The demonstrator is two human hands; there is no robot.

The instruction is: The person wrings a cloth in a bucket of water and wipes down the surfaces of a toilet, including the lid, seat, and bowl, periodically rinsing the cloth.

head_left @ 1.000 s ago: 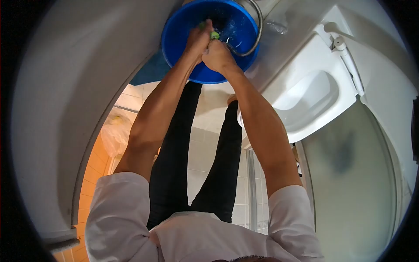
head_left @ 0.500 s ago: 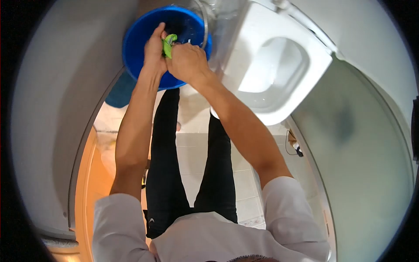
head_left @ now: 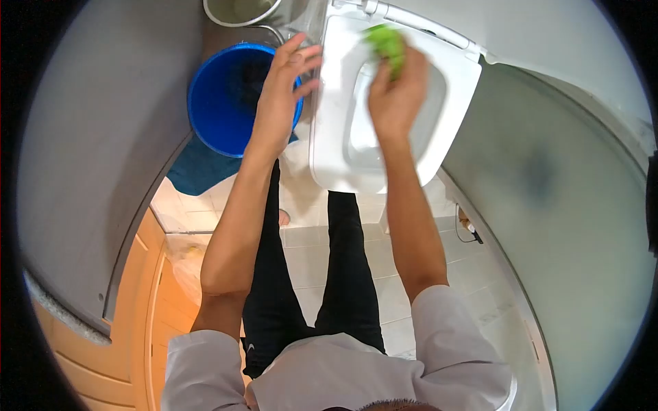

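Note:
A bright green cloth [head_left: 387, 46], blurred by motion, is gripped in my right hand [head_left: 399, 94] over the back part of the white toilet seat [head_left: 336, 116]. The toilet lid is up, and the bowl [head_left: 367, 140] shows through the seat opening. My left hand [head_left: 282, 85] holds nothing; its fingers are spread between the blue bucket [head_left: 205, 103] and the toilet's left edge. Dark contents show inside the bucket, partly behind my left hand and too dim to make out.
Behind the bucket stands a pale round container [head_left: 236, 20], cut off by the frame. A dark teal mat or cloth [head_left: 199, 168] lies below the bucket. A frosted glass panel [head_left: 548, 205] curves along the right, and a grey panel [head_left: 103, 151] along the left.
Both hands were together over the bucket with the green cloth. My right hand has carried the cloth right, over the toilet seat. My left hand has let go and opened.

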